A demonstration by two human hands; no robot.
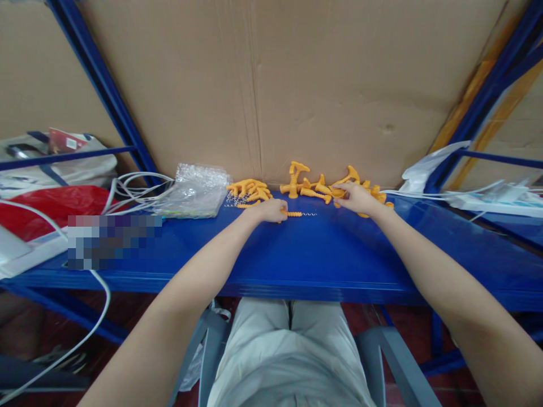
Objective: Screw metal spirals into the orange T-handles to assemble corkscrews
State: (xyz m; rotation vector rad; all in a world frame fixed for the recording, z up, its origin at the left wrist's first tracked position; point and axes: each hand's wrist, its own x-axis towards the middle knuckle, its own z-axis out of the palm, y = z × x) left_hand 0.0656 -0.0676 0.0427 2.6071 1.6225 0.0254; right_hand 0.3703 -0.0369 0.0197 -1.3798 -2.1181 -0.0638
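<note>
Left hand (271,210) rests on the blue metal shelf top (297,254), fingers curled around a short orange threaded plastic pin (292,213) with a thin wire spring (309,214) sticking out to its right. Right hand (355,198) reaches into the far-right heap of orange T-headed plastic parts (322,189); can't tell if it's gripping one. Smaller pile of orange pieces (250,190) sits far left of centre, beside a clear bubble-wrap bag (197,189). Judgement: early going, one pin with its spring in hand, most of the heap still loose.
</note>
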